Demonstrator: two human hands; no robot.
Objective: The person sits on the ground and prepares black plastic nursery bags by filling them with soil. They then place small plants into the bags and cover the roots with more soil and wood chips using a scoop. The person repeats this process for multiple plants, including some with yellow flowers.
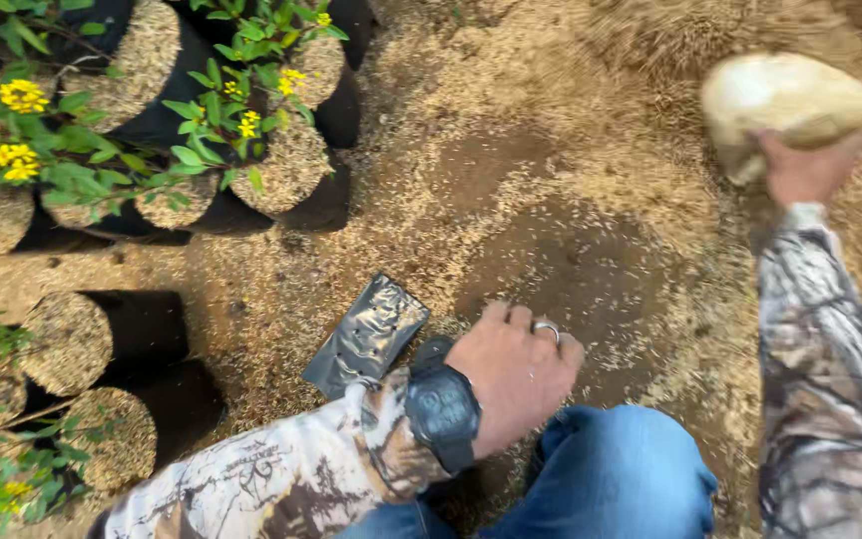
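Note:
My left hand rests knuckles-down on the husk-strewn ground, fingers curled, with a ring and a black wrist watch. Just left of it lies a flat, empty black plastic nursery bag with small holes; whether the fingers grip anything is hidden. My right hand reaches out to the upper right and grips a pale, cream-coloured scoop-like container, blurred by motion. Both arms wear camouflage sleeves. My knee in blue jeans is at the bottom.
Black nursery bags filled with husk mix lie on their sides along the left, some with yellow-flowered green plants. A bare patch of dark soil shows mid-ground among loose rice husk.

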